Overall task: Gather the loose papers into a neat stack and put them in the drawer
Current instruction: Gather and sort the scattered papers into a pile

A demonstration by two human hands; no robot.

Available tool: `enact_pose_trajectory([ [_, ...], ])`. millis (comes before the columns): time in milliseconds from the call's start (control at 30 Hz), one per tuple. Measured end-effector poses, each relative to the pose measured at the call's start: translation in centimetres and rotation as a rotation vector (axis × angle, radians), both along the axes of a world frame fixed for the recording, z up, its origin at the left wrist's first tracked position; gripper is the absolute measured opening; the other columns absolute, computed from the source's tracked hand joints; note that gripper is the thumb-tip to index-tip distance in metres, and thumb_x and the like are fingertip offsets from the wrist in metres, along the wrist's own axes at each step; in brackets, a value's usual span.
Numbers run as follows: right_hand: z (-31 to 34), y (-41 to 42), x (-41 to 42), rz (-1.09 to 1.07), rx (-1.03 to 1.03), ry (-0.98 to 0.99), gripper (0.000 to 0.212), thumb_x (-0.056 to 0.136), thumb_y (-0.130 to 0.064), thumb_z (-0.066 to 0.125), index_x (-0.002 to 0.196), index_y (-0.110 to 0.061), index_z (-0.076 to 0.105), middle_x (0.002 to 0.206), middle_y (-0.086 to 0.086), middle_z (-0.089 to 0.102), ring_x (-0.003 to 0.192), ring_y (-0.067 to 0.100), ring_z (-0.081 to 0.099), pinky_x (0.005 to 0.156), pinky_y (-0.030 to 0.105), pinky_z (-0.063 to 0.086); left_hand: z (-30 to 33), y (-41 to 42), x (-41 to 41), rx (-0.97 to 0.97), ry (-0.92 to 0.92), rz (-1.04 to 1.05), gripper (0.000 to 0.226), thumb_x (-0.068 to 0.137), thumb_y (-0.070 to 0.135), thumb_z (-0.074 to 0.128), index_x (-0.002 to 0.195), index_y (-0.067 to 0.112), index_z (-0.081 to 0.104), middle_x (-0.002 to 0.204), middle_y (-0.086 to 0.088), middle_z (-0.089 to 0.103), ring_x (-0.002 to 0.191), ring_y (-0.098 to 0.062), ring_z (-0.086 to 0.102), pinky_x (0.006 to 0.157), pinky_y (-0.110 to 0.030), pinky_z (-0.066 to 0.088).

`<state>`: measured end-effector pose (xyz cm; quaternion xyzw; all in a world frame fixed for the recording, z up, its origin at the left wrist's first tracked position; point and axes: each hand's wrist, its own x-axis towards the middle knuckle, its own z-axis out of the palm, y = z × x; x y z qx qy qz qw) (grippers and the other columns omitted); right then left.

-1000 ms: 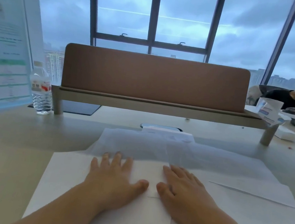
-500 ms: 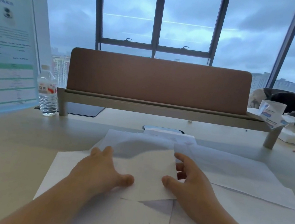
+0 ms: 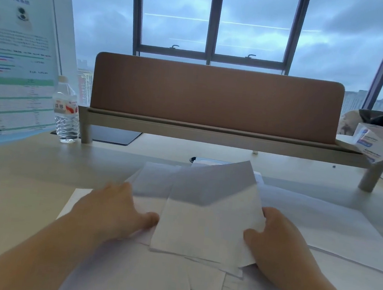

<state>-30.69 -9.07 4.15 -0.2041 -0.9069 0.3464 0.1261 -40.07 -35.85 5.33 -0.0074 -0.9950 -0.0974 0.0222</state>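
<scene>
Top sheet [image 3: 210, 219] now lifted, pinched by right hand [image 3: 276, 249] for gathering; papers [image 3: 135, 277] pressed by spread left hand [image 3: 114, 212].

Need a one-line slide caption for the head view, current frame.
Right hand lifts a white sheet off loose papers; left hand rests on them.
</scene>
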Motion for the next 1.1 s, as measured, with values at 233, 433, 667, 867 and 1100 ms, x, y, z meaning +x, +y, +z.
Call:
enact_pose_trajectory([
  [233, 0.4, -0.6, 0.1, -0.119, -0.219, 0.207, 0.016, 0.089, -0.007, 0.048, 0.087, -0.019, 0.059, 0.062, 0.007, 0.068, 0.057, 0.027, 0.062, 0.054, 0.03, 0.042, -0.5, 1.0, 0.1, 0.053, -0.016, -0.033, 0.068, 0.063, 0.078, 0.06, 0.08, 0.013, 0.059, 0.07, 0.001, 0.058, 0.07, -0.02, 0.055, 0.061, -0.031, 0.039],
  [433, 0.7, -0.6, 0.2, -0.222, -0.468, 0.263, 0.023, 0.088, -0.002, 0.044, 0.095, -0.015, 0.062, 0.072, 0.018, 0.069, 0.058, 0.031, 0.057, 0.053, 0.035, 0.049, -0.7, 1.8, 1.0, -0.069, -0.023, -0.033, 0.089, 0.064, 0.093, 0.05, 0.122, 0.026, 0.054, 0.129, 0.0, 0.055, 0.125, -0.028, 0.052, 0.094, -0.043, 0.047],
  [667, 0.2, -1.3, -0.1, -0.164, -0.285, 0.207, 0.022, 0.087, -0.008, 0.046, 0.094, -0.024, 0.059, 0.084, 0.005, 0.07, 0.076, 0.029, 0.064, 0.063, 0.036, 0.05, 0.5, 1.3, 0.9, 0.076, -0.076, -0.104, 0.068, 0.064, 0.079, 0.075, 0.099, 0.024, 0.057, 0.097, 0.007, 0.066, 0.087, -0.015, 0.062, 0.07, -0.03, 0.047],
  [867, 0.4, -1.8, 0.1, -0.138, -0.267, 0.212, 0.024, 0.088, -0.006, 0.046, 0.094, -0.025, 0.059, 0.088, -0.003, 0.068, 0.079, 0.022, 0.062, 0.061, 0.032, 0.042, 0.8, 1.2, 1.3, 0.268, -0.144, -0.18, 0.026, 0.08, 0.044, 0.077, 0.08, 0.022, 0.064, 0.08, 0.004, 0.071, 0.077, -0.013, 0.066, 0.059, -0.025, 0.043],
  [1100, 0.7, -1.9, 0.2, -0.103, -0.383, 0.226, 0.026, 0.088, -0.007, 0.049, 0.098, -0.027, 0.062, 0.087, 0.005, 0.07, 0.067, 0.03, 0.063, 0.055, 0.038, 0.053, 1.2, 0.4, 0.3, 0.793, -0.003, -0.021, 0.025, 0.099, 0.023, 0.051, 0.083, 0.011, 0.066, 0.081, -0.012, 0.07, 0.073, -0.029, 0.066, 0.068, -0.034, 0.051],
])
